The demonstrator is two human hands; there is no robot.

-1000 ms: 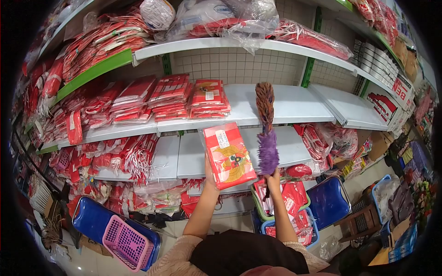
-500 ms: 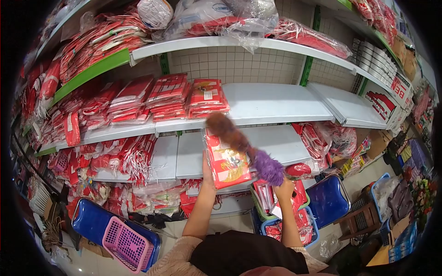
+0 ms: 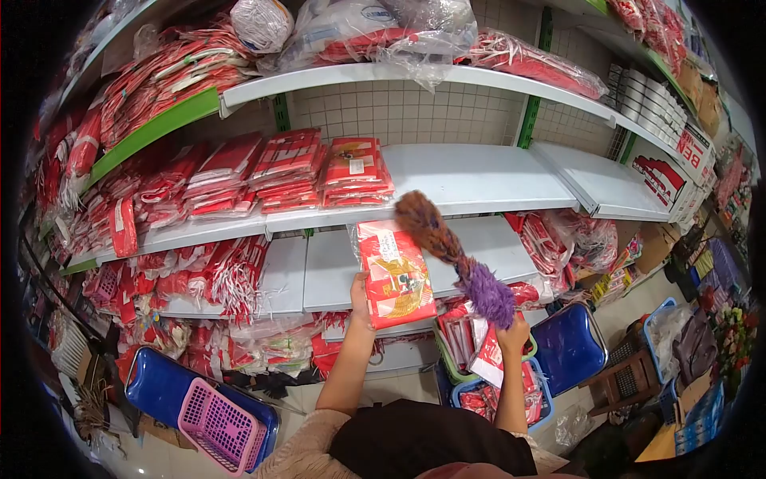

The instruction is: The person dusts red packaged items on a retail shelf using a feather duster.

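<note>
**Packet up, duster leaning across it**

The left hand (image 3: pixel 361 302) has the flat red plastic-wrapped packet with a gold eagle emblem (image 3: pixel 396 274) stood up on edge, dead centre of view, in front of the lower white metal shelf (image 3: pixel 327 275). The thumb lies along the packet's lower left edge. The other fingers are behind it, out of sight, so it reads as a clamp between thumb and hidden fingers.

The right hand (image 3: pixel 515 334), at four o'clock from the packet, is curled in a fist round the handle of the fluffy purple-and-brown duster (image 3: pixel 447 243). The duster's brown tip leans out towards ten o'clock and reaches the packet's top right corner. Touching or just in front, I can't tell.

The packet looks light: soft cloth inside slick film. It should flex and could slide, so a low hold on the edge with support behind suits it. The duster looks feather-light, and its handle is the only firm place to grip.

Around them:
- **Eleven o'clock:** stacks of red wrapped packets (image 3: pixel 351 172) sit on the upper white shelf (image 3: pixel 479 180).
- **Five o'clock:** a green-rimmed basket of red goods (image 3: pixel 451 351) crowds in under the right wrist, with a blue plastic seat (image 3: pixel 570 347) beside it.
- **Seven o'clock:** a pink plastic basket (image 3: pixel 219 427) sits down on the floor.
</note>
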